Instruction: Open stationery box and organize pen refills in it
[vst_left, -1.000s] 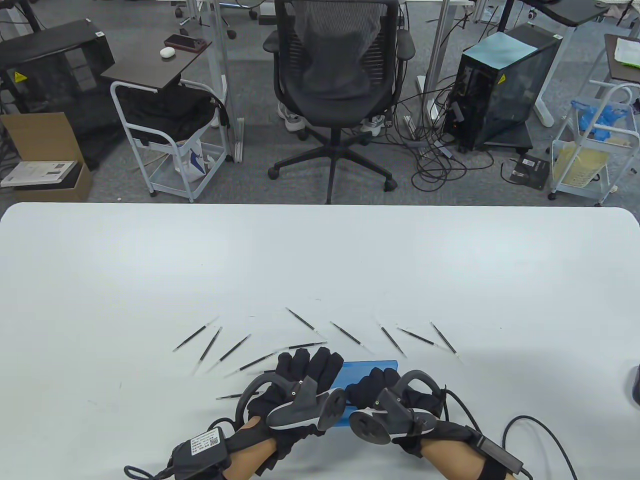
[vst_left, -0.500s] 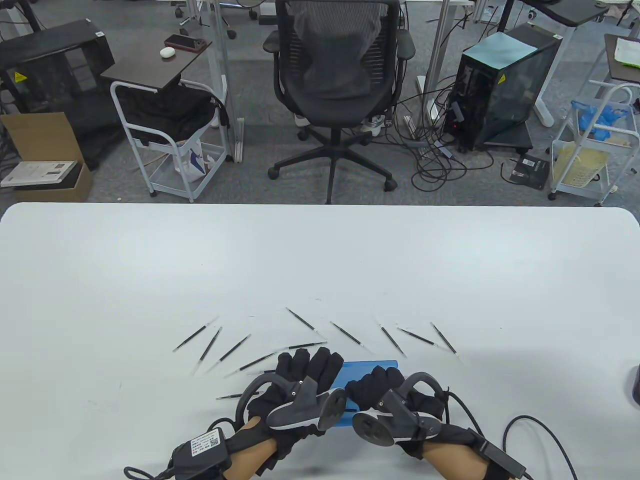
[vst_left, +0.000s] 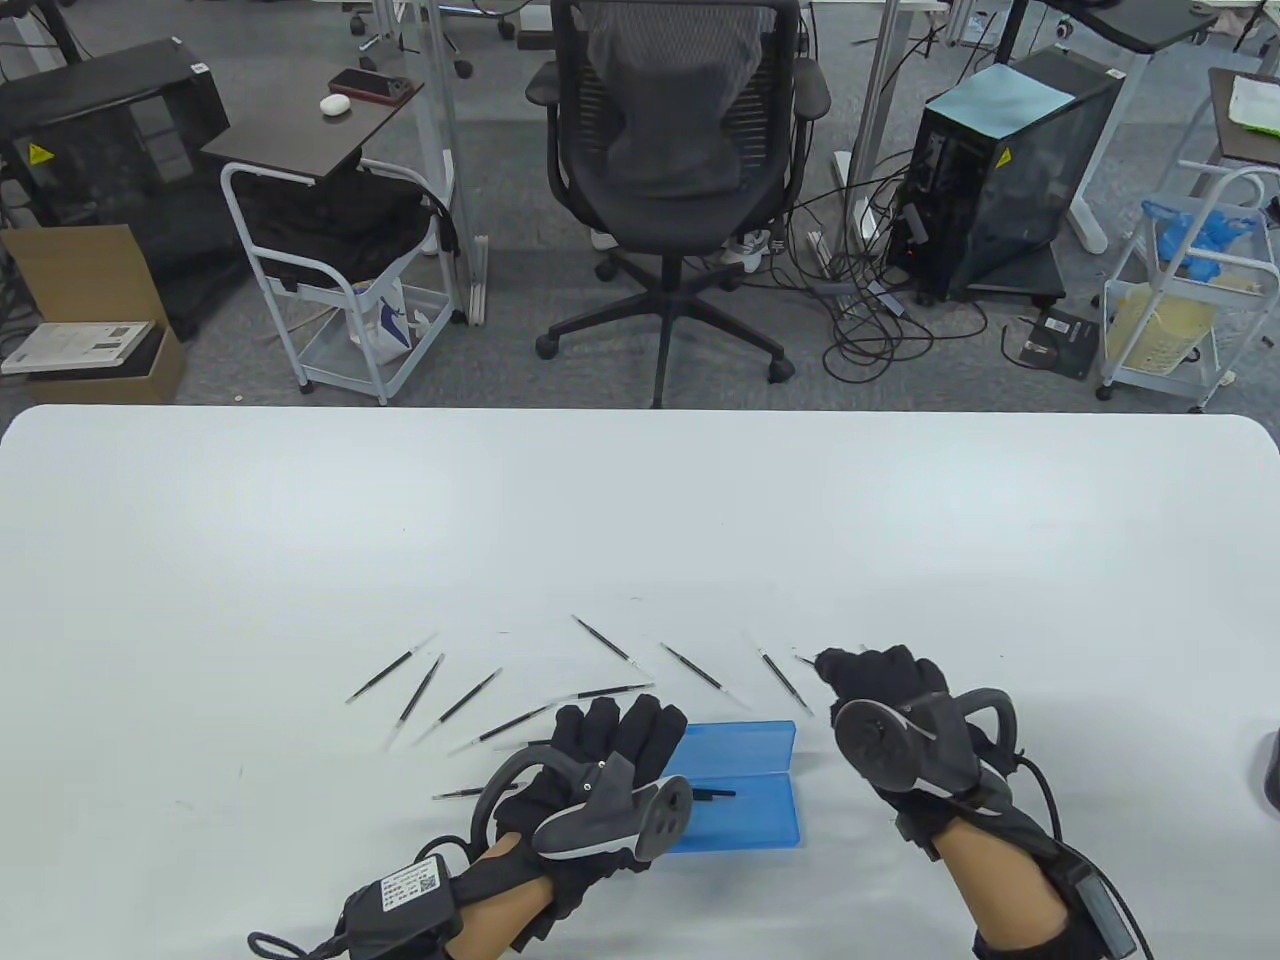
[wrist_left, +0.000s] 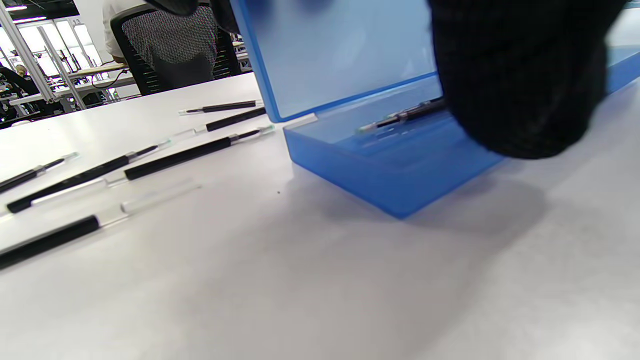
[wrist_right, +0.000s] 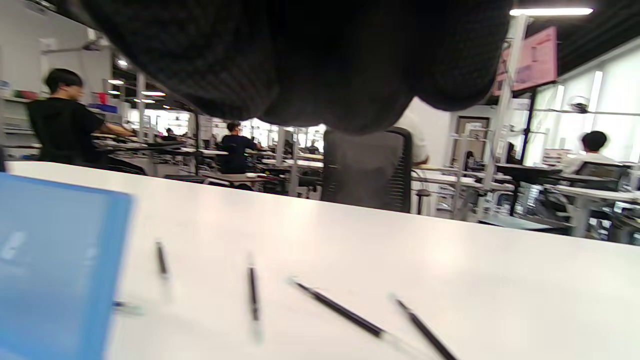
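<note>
While the left hand props the blue box lid up, the right hand hovers loosely curled and unladen over refills on the table.

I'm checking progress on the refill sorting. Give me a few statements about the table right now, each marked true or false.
1. The blue box is open, lid raised. True.
2. One pen refill lies inside the box. True.
3. The right hand rests on the box. False: it is over the loose refills to the box's right.
4. The left hand is at the box's left end. True.
5. All refills are in the box. False: many lie on the table.
</note>
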